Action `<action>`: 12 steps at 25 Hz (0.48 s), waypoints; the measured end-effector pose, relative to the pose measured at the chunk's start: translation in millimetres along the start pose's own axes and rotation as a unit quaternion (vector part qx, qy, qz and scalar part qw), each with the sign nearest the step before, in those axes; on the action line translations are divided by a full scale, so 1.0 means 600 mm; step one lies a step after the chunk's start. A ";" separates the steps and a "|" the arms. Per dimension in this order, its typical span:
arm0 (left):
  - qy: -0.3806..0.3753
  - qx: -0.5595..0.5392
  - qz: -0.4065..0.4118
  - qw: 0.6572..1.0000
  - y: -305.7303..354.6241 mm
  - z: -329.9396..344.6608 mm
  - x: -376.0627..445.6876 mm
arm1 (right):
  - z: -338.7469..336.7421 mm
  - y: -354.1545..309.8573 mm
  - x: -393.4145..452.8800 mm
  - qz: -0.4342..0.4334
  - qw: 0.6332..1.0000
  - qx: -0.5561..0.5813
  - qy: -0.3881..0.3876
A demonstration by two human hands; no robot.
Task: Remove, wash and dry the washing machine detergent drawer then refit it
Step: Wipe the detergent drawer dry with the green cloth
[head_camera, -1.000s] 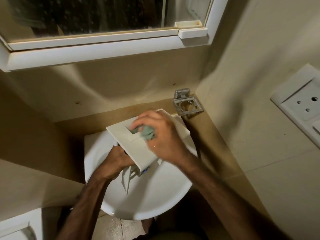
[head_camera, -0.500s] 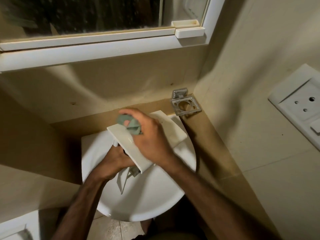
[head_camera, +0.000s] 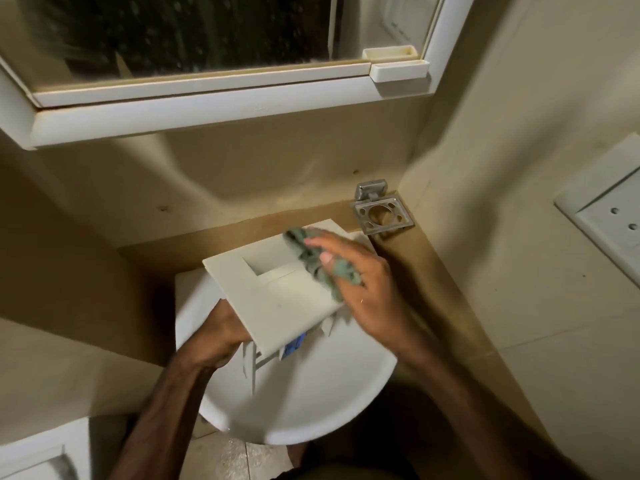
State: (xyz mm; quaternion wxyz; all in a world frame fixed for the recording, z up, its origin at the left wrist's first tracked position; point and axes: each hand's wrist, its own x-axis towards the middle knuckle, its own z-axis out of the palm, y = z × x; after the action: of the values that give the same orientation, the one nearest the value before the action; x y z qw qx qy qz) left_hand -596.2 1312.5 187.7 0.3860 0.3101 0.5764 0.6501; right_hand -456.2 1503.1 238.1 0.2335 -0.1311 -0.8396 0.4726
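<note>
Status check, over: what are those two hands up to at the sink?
Left hand grips drawer from beneath, over sink. Right hand holds green cloth on its front panel. Nothing in the way.

My left hand [head_camera: 216,336]: fingers hidden under the drawer's front panel [head_camera: 277,299], so I cannot see how they lie on it.
Drawer body: mostly hidden behind the panel; only ribs and a blue part [head_camera: 294,344] poke out below.
My right hand [head_camera: 367,285]: blurred, and the green cloth [head_camera: 313,259] covers part of its fingers.
Sink [head_camera: 311,403]: back rim and any tap hidden behind the panel.
Socket plate [head_camera: 609,216]: cut off by the right edge.
Mirror [head_camera: 194,32]: reflection dark and smeared, unreadable.
</note>
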 end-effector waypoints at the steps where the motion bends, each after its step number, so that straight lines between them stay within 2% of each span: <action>1: 0.002 -0.027 0.007 1.000 0.010 0.003 -0.003 | -0.020 0.025 0.024 0.051 0.999 0.008 0.016; 4: 0.033 -0.127 -0.024 0.991 0.018 0.006 -0.012 | -0.061 0.084 0.073 0.146 0.987 -0.062 0.008; 5: 0.036 -0.182 -0.025 0.982 0.009 -0.005 -0.011 | -0.068 0.096 0.078 0.175 0.982 -0.057 0.028; 7: 0.028 -0.278 0.010 0.960 -0.013 -0.033 -0.007 | -0.062 0.100 0.066 0.272 0.956 0.093 0.058; 9: 0.092 -0.338 0.034 0.936 -0.039 -0.066 -0.004 | -0.036 0.076 0.038 0.355 0.900 0.245 0.070; 10: 0.106 -0.347 0.032 0.931 -0.045 -0.069 -0.001 | -0.021 0.062 0.026 0.361 0.888 0.278 0.059; 11: 0.100 -0.366 0.023 0.925 -0.049 -0.062 0.004 | -0.008 0.048 0.015 0.355 0.888 0.290 0.045; 12: 0.124 -0.379 -0.006 0.917 -0.051 -0.059 0.008 | 0.002 0.035 0.010 0.345 0.891 0.293 0.036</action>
State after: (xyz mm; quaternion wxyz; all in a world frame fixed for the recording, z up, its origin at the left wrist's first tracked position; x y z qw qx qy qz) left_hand -624.3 1299.8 152.4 0.4045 0.0538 0.3315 0.8506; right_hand -462.0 1515.8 221.0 0.1132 -0.3553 -0.5559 0.7429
